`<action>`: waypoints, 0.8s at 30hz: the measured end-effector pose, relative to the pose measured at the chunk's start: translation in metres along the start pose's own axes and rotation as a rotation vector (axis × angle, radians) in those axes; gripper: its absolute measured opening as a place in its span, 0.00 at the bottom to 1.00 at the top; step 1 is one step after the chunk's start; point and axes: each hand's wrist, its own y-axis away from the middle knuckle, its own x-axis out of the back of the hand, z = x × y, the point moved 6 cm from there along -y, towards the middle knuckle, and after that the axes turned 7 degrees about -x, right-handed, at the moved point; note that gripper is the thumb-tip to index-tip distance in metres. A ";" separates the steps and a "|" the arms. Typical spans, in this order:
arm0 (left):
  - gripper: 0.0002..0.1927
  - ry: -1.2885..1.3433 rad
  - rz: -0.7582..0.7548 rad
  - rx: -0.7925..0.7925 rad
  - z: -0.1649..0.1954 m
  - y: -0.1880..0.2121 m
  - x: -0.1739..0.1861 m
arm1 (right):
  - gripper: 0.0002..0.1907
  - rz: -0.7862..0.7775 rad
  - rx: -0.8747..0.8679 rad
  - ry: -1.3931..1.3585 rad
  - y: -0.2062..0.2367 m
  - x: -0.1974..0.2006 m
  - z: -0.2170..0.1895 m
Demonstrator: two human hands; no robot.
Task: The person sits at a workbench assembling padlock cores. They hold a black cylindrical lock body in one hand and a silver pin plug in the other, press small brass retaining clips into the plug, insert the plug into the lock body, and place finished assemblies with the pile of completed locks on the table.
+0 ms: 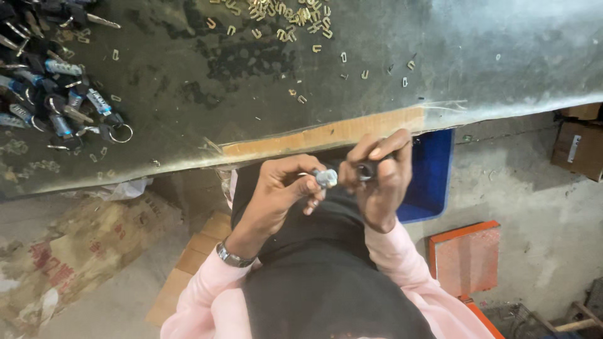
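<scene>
Below table edge: left hand [279,188] grip clenched on silver lock cylinder [326,178]; right hand [383,179] grasps black key [366,169].

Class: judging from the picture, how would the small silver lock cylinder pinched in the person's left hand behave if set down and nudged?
The lock cylinder looks metal: probably stiff and heavy for its size. Its rounded body suggests rolling. The shiny surface may slip from the left hand.

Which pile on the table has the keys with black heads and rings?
The pile of keys at the table's left end: dark heads, shiny blades, a metal ring. The other heap, small brass clips at the top middle, is only tiny pale bits.
</scene>
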 end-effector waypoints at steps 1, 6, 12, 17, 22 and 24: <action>0.12 -0.028 0.017 -0.030 0.005 0.001 0.000 | 0.20 -0.016 -0.003 0.014 0.002 -0.001 0.002; 0.11 -0.269 0.028 -0.174 0.025 0.005 -0.006 | 0.17 -0.020 -0.036 0.045 0.004 -0.002 0.007; 0.07 -0.622 0.133 -0.388 0.044 0.007 -0.017 | 0.13 0.034 -0.042 0.096 0.004 -0.003 0.008; 0.09 -1.265 0.137 -0.791 0.069 0.018 -0.050 | 0.09 0.082 0.003 0.384 0.008 -0.004 0.001; 0.09 -1.531 -0.074 -0.939 0.070 0.024 -0.067 | 0.10 0.104 0.040 0.756 0.016 0.000 -0.012; 0.11 -1.564 -0.179 -0.943 0.066 0.024 -0.067 | 0.10 0.082 -0.037 0.827 0.019 0.004 -0.011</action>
